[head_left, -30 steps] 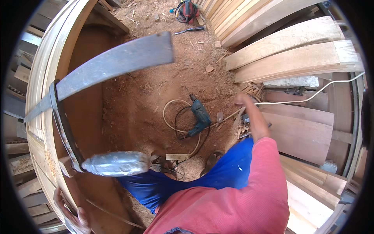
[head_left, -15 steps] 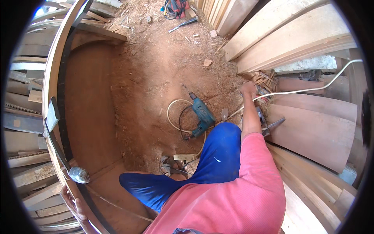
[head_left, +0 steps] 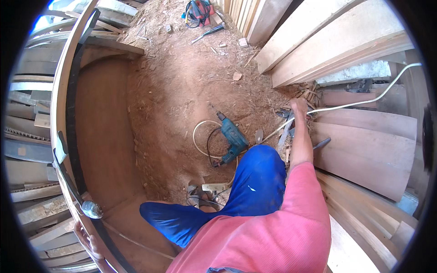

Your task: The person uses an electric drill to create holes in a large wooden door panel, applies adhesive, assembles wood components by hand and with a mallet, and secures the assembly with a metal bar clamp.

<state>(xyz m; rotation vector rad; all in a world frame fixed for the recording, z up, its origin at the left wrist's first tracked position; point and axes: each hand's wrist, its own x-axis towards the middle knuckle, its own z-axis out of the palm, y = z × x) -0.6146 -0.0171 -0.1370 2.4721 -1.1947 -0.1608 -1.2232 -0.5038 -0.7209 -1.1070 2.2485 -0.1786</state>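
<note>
My right hand (head_left: 299,106) reaches far out to the right. Its fingers are curled among wood scraps (head_left: 311,93) beside a pale cable (head_left: 346,108), and what they hold, if anything, is hidden. Under and beside that forearm lie a grey metal strip (head_left: 285,134) and a dark-handled tool (head_left: 322,143), partly covered. At the lower left, my left hand (head_left: 91,241) rests with its fingers apart against the curved wooden rim (head_left: 58,109) of a large panelled piece (head_left: 104,118). A dark bar with a rounded, wrapped end (head_left: 92,209) lies on that rim just above it.
A teal power drill (head_left: 233,136) lies on the dusty floor with its cord looped beside it. Farther off are a chisel-like tool (head_left: 208,33) and a red tool with coiled cord (head_left: 198,14). Stacked planks (head_left: 337,36) stand right; curved timbers (head_left: 29,150) line the left.
My right hand has shifted a little to the right among the scraps, and its forearm now covers more of the tools there. My left hand stays at the rim. The view has moved slightly.
</note>
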